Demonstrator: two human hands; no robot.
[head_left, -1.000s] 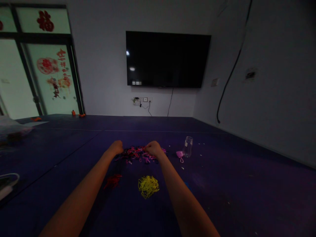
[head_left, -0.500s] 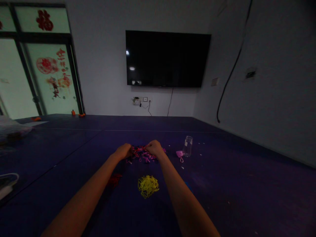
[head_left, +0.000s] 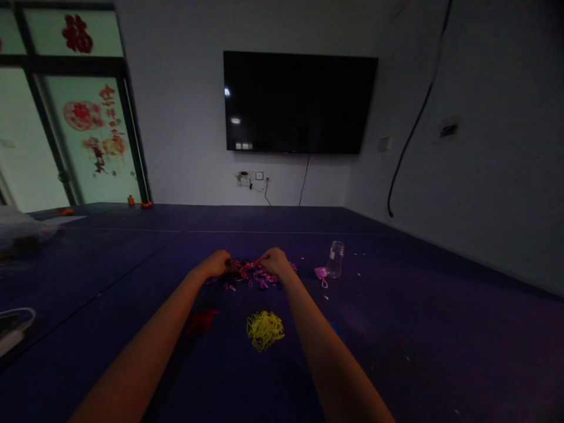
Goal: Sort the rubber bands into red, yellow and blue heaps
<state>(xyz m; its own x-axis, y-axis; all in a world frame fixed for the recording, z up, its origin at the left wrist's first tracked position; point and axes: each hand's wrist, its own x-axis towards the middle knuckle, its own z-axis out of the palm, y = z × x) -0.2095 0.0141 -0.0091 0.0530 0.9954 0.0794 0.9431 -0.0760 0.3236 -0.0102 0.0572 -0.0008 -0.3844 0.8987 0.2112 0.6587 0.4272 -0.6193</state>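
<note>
A loose heap of small rubber bands (head_left: 252,274), mostly pink, red and dark, lies between my hands. My left hand (head_left: 218,263) is at its left edge, fingers curled together; whatever they hold is hidden. From the right, my right hand (head_left: 275,261) reaches in with thumb and fingers pinched; red shows at the fingertips, too small to make out. Nearer to me sits a pile of yellow rubber bands (head_left: 265,331). A dark red pile (head_left: 202,320) lies beside my left forearm. Something blue (head_left: 336,329) is partly hidden behind my right forearm.
To the right stand a clear jar (head_left: 336,260) and a pink lid (head_left: 321,272) with a loop. A clear plastic bag (head_left: 22,232) and a white object (head_left: 11,342) lie at the far left. Small white scraps dot the dark blue surface (head_left: 396,329).
My left hand has shifted slightly left, uncovering more of the heap and the red pile. My right hand stays almost in place, still pinching at the heap.
</note>
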